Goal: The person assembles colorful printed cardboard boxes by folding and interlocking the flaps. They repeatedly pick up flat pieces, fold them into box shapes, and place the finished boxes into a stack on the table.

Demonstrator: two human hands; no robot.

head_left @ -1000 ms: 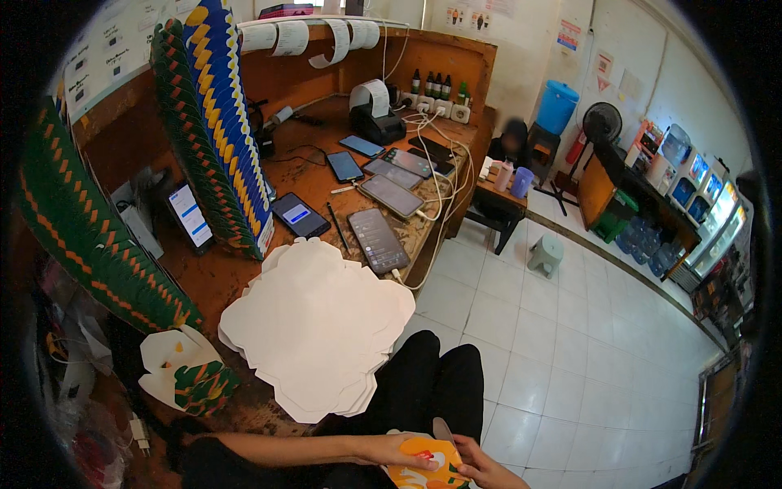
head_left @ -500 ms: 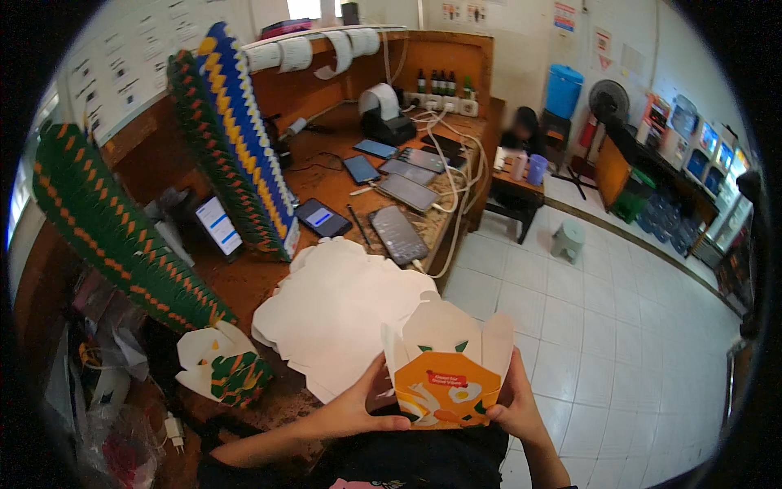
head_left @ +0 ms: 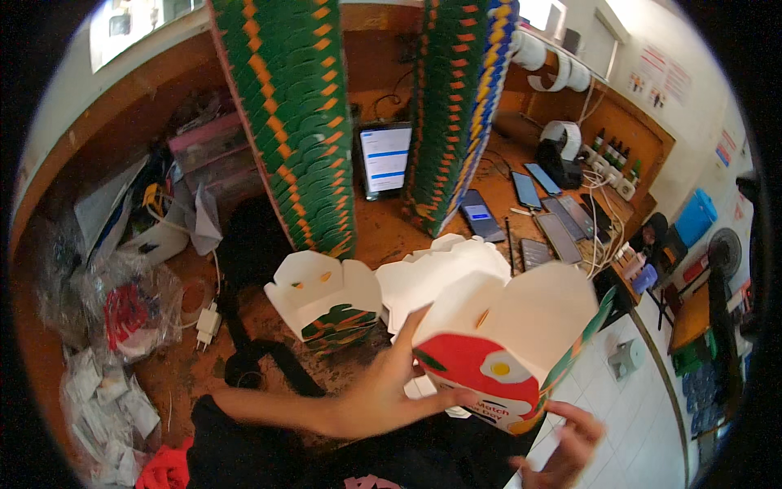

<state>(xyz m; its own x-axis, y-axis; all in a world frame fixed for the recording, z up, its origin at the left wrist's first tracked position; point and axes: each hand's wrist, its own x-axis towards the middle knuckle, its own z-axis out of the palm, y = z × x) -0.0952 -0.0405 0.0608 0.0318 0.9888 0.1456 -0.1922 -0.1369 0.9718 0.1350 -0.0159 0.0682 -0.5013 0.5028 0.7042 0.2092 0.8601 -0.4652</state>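
Note:
A paper food box (head_left: 481, 363) with a red side, an egg picture and raised white top flaps is held tilted in front of me. My left hand (head_left: 399, 391) grips its left side, thumb along the front and fingers behind. By the lower right corner, my right hand (head_left: 566, 444) has its fingers apart, slightly blurred, close to the box without gripping it. A second folded box (head_left: 338, 314), green and orange with open flaps, stands on the table to the left. White flat box blanks (head_left: 444, 273) lie in a pile behind the held box.
Tall stacks of nested boxes, one green (head_left: 297, 122) and one blue and yellow (head_left: 481, 106), rise at the back. Several phones (head_left: 562, 236), cables and a receipt printer (head_left: 560, 159) are on the right. Plastic bags (head_left: 134, 314) and a white charger (head_left: 208, 326) lie left.
The view has swung left. The held box has turned from its orange side to its red side. My right hand has let go of it; my left keeps its grip.

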